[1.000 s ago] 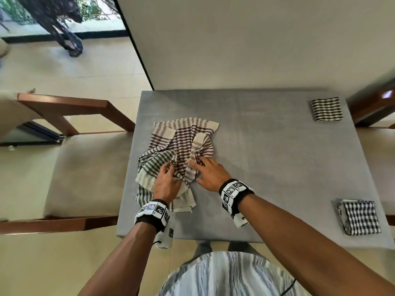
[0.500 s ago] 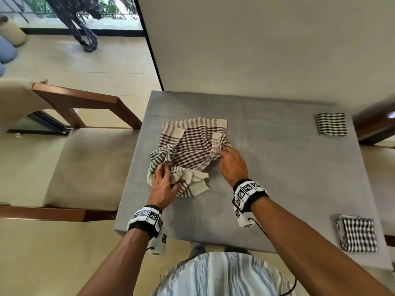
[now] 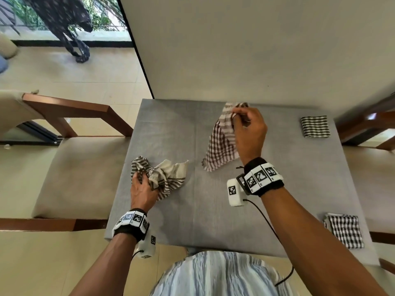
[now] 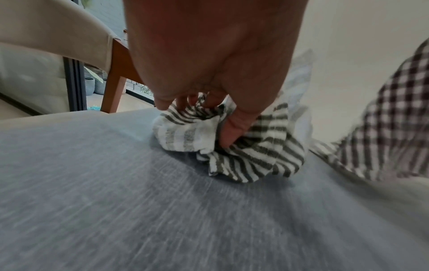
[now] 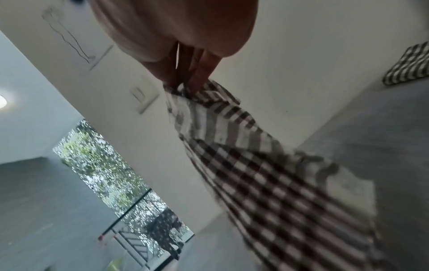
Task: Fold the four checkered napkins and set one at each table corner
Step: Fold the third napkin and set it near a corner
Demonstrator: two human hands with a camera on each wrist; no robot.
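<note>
The grey counter (image 3: 192, 210) carries four checkered napkins, and all places here are given from this counter. The right hand (image 3: 249, 133) is raised over the far middle part of the counter, and its grip is clamped with thumb and fingers (image 5: 197, 78) on the top edge of the brown checkered napkin (image 3: 222, 144). This napkin hangs down from the grip, and its lower corner seems to reach the counter surface near the centre, though the blur does not let me be sure. The left hand (image 3: 142, 189) rests low at the left side of the counter, and its grip is closed around the crumpled grey striped napkin (image 3: 164, 176), which lies in a bunch on the counter surface; the fingers (image 4: 234, 128) are curled into the folds. The two napkins are apart from each other. A folded black checkered napkin (image 3: 315, 129) lies flat at the far right corner of the counter. Another folded black checkered napkin (image 3: 345, 230) lies at the near right corner. A wooden chair with a beige seat (image 3: 81, 167) stands just beside the left side of the counter.
</note>
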